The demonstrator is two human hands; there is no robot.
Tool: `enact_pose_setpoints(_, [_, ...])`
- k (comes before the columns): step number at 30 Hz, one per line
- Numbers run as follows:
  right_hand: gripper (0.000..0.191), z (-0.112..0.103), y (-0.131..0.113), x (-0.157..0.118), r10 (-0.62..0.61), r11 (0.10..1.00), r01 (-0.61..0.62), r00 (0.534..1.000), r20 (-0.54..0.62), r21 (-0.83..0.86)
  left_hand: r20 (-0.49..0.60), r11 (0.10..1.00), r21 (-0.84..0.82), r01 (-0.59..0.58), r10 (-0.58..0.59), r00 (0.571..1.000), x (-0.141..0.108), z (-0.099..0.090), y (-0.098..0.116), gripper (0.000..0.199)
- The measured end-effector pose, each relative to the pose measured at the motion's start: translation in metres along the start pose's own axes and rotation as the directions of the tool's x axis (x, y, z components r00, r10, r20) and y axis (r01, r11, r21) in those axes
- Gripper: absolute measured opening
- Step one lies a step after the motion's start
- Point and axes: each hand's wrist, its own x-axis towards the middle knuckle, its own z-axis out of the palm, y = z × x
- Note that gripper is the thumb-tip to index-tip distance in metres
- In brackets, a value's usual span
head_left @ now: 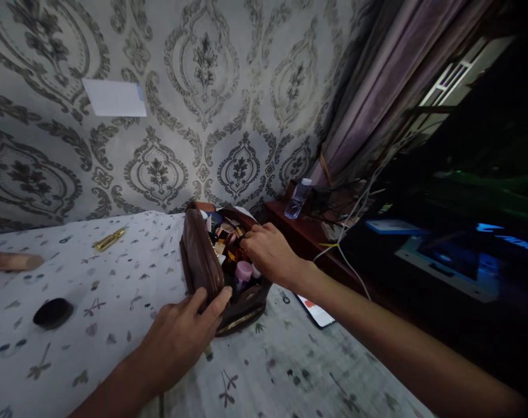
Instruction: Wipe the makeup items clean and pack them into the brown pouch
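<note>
Near the far right corner of the printed sheet (115,284), the brown bag (200,249) sits open, its near rim pinched by the left hand (180,331). The right hand (268,249) reaches inside, curled just beside a pink-lidded jar (244,271); I cannot tell what it grips. A gold clip (109,239) lies toward the sheet's far edge, a phone (320,315) at its right edge.

Right grip (267,249) curled (left grip (183,325) nearer body)
</note>
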Motion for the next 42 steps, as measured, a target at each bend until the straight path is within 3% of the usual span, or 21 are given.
enact_pose_setpoints(14, [0.022, 0.004, -0.009, -0.003, 0.019, 1.000, -0.019, 0.998, -0.061, 0.001, 0.186, 0.998, -0.028, 0.048, -0.042, 0.982, 0.005, -0.017, 0.001, 0.052])
enact_pose_setpoints(21, [0.020, 0.021, 0.002, -0.014, -0.024, 0.993, 0.045, 0.980, -0.197, 0.105, 0.129, 0.966, -0.224, 0.126, -0.099, 0.987, -0.019, -0.031, -0.010, 0.053])
enact_pose_setpoints(24, [0.021, 0.024, 0.004, -0.025, 0.005, 0.985, 0.052, 0.946, -0.325, 0.166, 0.134, 0.935, -0.303, 0.185, -0.151, 0.979, -0.042, -0.036, -0.018, 0.052])
enact_pose_setpoints(28, [0.023, 0.027, -0.002, -0.048, 0.090, 0.967, 0.044, 0.861, -0.500, 0.250, 0.182, 0.896, -0.337, 0.288, -0.238, 0.954, -0.076, -0.046, -0.033, 0.048])
enact_pose_setpoints(34, [0.025, 0.042, -0.016, -0.076, 0.120, 0.937, 0.114, 0.784, -0.609, 0.331, 0.260, 0.832, -0.307, 0.462, -0.393, 0.882, -0.110, -0.067, -0.054, 0.044])
enact_pose_setpoints(37, [0.025, 0.041, -0.015, -0.074, 0.116, 0.938, 0.107, 0.800, -0.588, 0.330, 0.262, 0.824, -0.288, 0.489, -0.423, 0.867, -0.115, -0.076, -0.059, 0.044])
enact_pose_setpoints(42, [0.026, 0.013, -0.005, -0.044, 0.111, 0.981, -0.039, 0.917, -0.382, 0.191, 0.161, 0.871, -0.281, 0.404, -0.372, 0.914, -0.099, -0.078, -0.057, 0.037])
